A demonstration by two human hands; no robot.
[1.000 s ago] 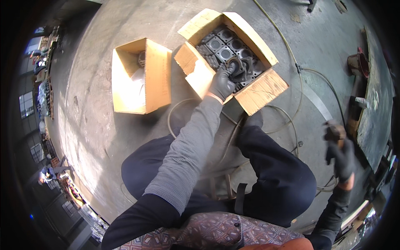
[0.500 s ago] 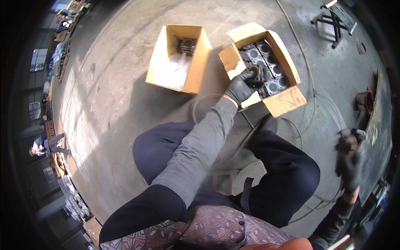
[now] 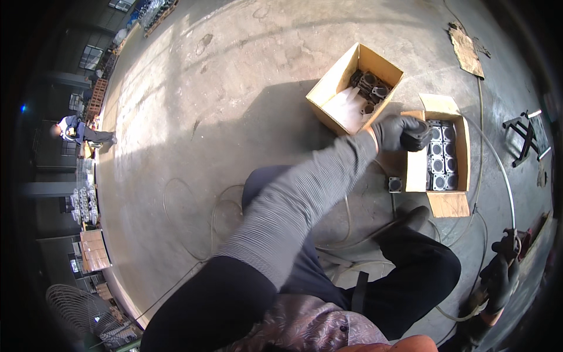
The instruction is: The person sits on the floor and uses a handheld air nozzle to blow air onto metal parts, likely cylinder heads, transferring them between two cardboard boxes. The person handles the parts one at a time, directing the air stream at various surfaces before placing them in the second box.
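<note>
The left hand (image 3: 394,132), in a dark knit glove, has its grip closed around a dark metal part (image 3: 417,136), a stubby, rounded casting with a dull grey sheen. It sits right of centre in the upper half of the frame, just above the left flap of the open cardboard box (image 3: 463,154). That box holds neat rows of similar square-faced castings with round bores. One more casting (image 3: 395,185) lies on the concrete floor (image 3: 234,105) just beside the box. A second cardboard box (image 3: 343,88), above and to the left, holds a few loose dark parts and pale paper. At the lower right edge the right hand (image 3: 499,280), also gloved, has its grip closed on a tool handle (image 3: 511,242) joined to a thin hose (image 3: 498,170) that curves across the rough, stained floor.
</note>
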